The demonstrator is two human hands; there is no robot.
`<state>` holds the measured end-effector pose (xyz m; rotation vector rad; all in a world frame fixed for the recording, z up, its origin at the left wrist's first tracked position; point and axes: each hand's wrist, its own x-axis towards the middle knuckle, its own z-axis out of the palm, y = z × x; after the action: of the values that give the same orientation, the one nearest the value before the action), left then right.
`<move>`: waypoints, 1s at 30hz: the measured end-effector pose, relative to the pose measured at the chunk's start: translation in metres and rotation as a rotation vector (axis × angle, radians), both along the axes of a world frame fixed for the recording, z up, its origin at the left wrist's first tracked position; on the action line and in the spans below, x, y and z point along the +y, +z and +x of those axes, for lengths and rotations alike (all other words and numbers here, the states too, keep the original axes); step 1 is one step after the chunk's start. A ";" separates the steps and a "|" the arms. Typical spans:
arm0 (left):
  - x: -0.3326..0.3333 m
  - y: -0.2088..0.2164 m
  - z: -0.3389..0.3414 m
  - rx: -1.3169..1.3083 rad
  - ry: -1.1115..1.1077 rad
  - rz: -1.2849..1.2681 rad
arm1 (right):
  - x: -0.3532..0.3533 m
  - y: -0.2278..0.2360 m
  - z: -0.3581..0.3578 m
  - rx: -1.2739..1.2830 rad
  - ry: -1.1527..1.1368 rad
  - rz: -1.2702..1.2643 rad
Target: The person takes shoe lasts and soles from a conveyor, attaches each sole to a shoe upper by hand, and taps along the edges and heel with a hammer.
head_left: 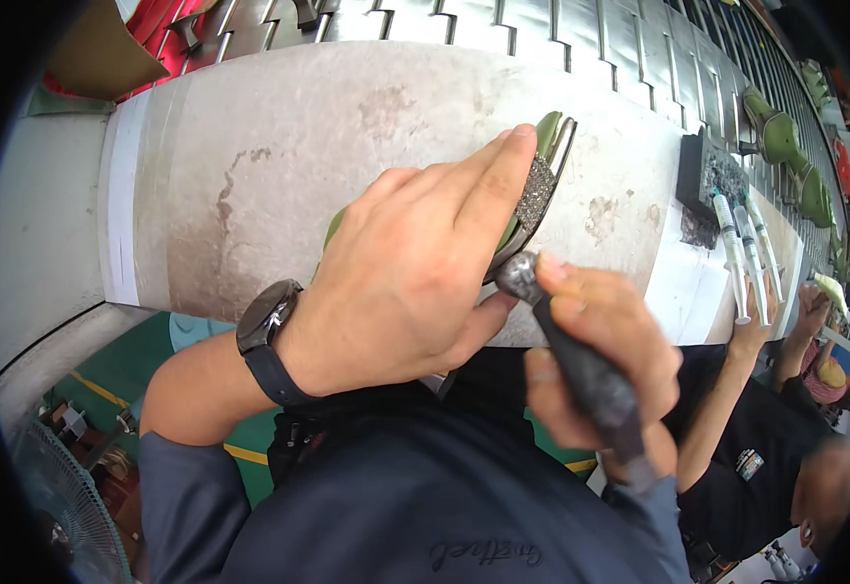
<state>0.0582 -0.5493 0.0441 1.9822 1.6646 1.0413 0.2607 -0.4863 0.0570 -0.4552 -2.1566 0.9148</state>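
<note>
On the worktable, our left hand grips a green shoe; our right hand clasps a blurred round-headed tool, perhaps a hammer. We judge this edge-working; the next move calls for steady support.

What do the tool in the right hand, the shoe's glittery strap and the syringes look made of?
Tool: probably metal; its rounded head shines silvery-grey, though blur leaves the dark body unclear.
Strap: dense sparkling grey grains, perhaps rhinestones or glitter on a backing.
Syringes: likely plastic, smooth, with translucent barrels.
</note>
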 end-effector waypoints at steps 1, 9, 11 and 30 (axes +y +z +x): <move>0.001 -0.001 0.001 -0.014 -0.006 0.003 | -0.013 -0.008 -0.002 0.028 -0.055 0.027; -0.004 -0.008 -0.006 0.011 -0.016 0.085 | -0.041 -0.021 -0.015 0.070 -0.060 0.003; -0.004 -0.009 -0.019 -0.025 -0.134 0.081 | -0.029 -0.023 -0.007 0.136 -0.052 0.004; -0.021 -0.022 -0.030 -0.094 0.040 0.065 | -0.023 -0.007 -0.022 -0.034 0.175 0.064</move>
<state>0.0280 -0.5699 0.0224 1.9155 1.6471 1.1987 0.2382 -0.5097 0.0503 -0.2553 -2.2770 0.9352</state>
